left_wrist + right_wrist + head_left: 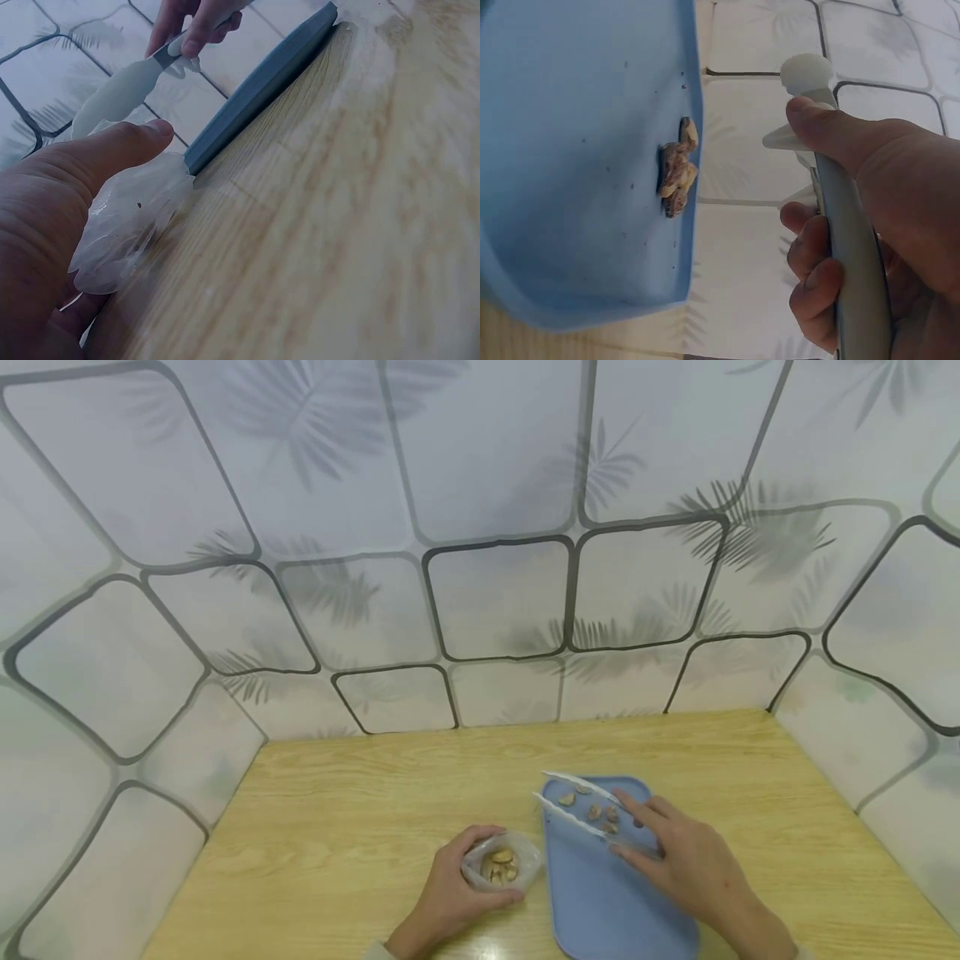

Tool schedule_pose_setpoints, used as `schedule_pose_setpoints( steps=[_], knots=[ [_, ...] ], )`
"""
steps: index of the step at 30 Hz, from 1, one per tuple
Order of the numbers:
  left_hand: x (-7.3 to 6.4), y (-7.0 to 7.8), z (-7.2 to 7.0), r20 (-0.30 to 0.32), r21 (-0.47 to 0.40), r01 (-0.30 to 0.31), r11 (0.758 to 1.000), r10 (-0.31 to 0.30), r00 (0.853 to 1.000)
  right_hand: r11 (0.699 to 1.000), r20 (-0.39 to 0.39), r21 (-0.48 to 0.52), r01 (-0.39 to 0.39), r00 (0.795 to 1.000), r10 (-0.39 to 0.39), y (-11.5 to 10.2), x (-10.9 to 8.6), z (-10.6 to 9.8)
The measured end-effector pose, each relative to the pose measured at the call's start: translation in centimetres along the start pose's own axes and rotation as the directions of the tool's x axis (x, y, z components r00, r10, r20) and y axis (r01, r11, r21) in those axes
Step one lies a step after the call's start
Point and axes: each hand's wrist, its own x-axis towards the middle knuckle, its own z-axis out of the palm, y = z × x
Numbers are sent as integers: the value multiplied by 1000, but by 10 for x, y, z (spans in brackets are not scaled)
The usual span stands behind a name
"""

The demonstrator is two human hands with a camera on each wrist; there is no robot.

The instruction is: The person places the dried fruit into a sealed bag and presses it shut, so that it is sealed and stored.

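Note:
My left hand (453, 885) curls round a clear plastic bag (529, 860) standing on the table, its mouth spread upward. Several tan, brown-edged dried pieces (502, 857) lie inside it; their exact kind is unclear. In my right hand (693, 864) I grip tongs (572, 817) with white tips, held above the far part of a blue tray (607, 910). The two tips stand apart, pointing left past the tray's edge, with nothing seen between them. Several similar pieces (676, 176) sit on the tray. The left wrist view shows my thumb against the crumpled bag (135, 206).
A wood-grain table (337, 827) lies beneath everything. Patterned wall covering (495, 602) closes off the back and both sides. The tray stands just right of the bag, with a raised rim (259, 90). Small dark crumbs dot its surface.

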Motion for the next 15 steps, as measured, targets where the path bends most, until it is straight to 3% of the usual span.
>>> schedule_pose_setpoints(
  steps=[7,15],
  knots=[
    [0,-1,0,5,13,-21,1000,21,1000,999,-11,19,-39,999,39,4,0,5],
    [0,-2,0,1,10,-15,1000,15,1000,996,31,-52,-72,997,74,7,-1,11]
  ],
)
